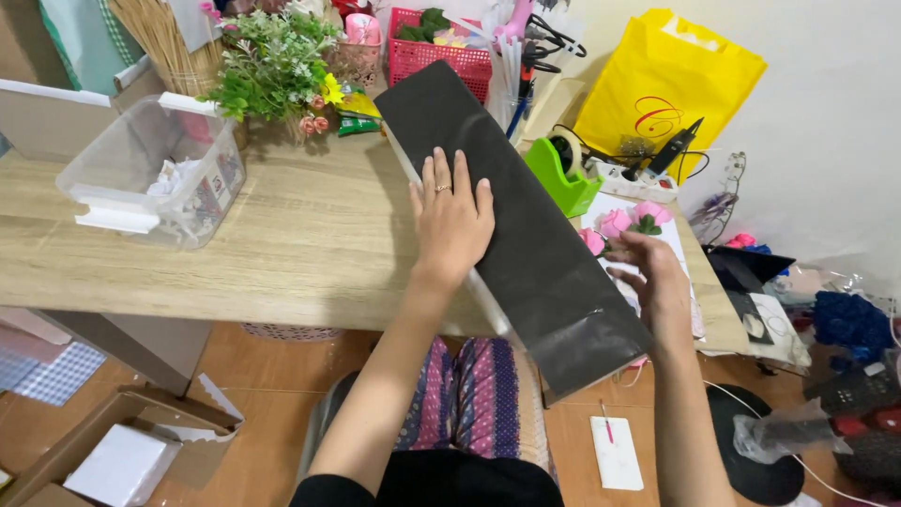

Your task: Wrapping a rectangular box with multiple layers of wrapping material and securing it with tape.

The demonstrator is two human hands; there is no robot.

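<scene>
A long flat black box point(526, 235) lies slanted across the light wooden table point(282, 244), and its near end sticks out past the table's edge. The left hand point(452, 221) lies open and flat on top of the box, fingers spread. The right hand point(652, 272) is open too, with fingers bent, just beside the box's right edge. Small pink paper roses point(619, 225) lie by that hand. A green tape holder point(561, 178) stands behind them. A clear plastic tub point(155, 174) sits far to the left.
</scene>
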